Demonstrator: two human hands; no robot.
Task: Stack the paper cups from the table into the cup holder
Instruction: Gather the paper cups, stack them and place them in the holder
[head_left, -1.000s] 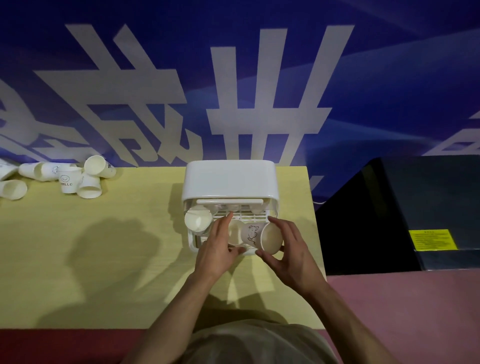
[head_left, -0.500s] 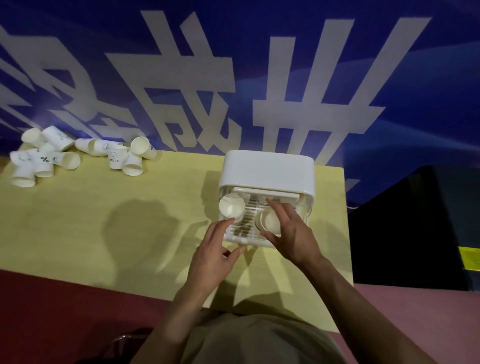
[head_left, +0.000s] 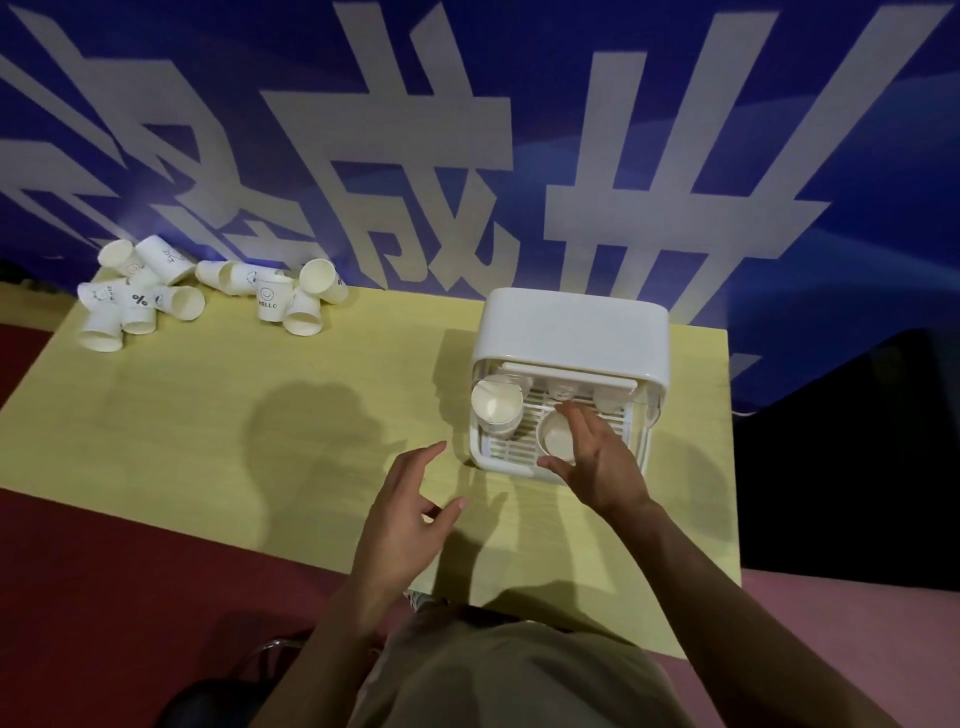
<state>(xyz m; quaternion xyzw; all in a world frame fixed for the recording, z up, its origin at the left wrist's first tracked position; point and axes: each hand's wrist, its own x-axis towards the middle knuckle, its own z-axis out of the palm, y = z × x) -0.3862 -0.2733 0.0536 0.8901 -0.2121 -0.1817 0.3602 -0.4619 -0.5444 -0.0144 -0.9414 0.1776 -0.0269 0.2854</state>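
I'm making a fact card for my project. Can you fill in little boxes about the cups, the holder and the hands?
Holder: white plastic cup holder, far right part of the yellow table
Cups inside: white paper cup on its side at left; another cup by the right hand
Loose cups: pile of white paper cups, table's far left
Left hand: over the table, fingers loosely curled, empty
Right hand: fingers around the cup in the holder

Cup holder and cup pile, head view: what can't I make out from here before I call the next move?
- Cup holder: its white lid hides the rear of the rack; the count of cups behind cannot be told.
- Cup on the rack: the right hand covers its right side.
- Cup pile: cups overlap, so no exact count; most prints too small to read.
- Left hand: nothing hidden; holds nothing.
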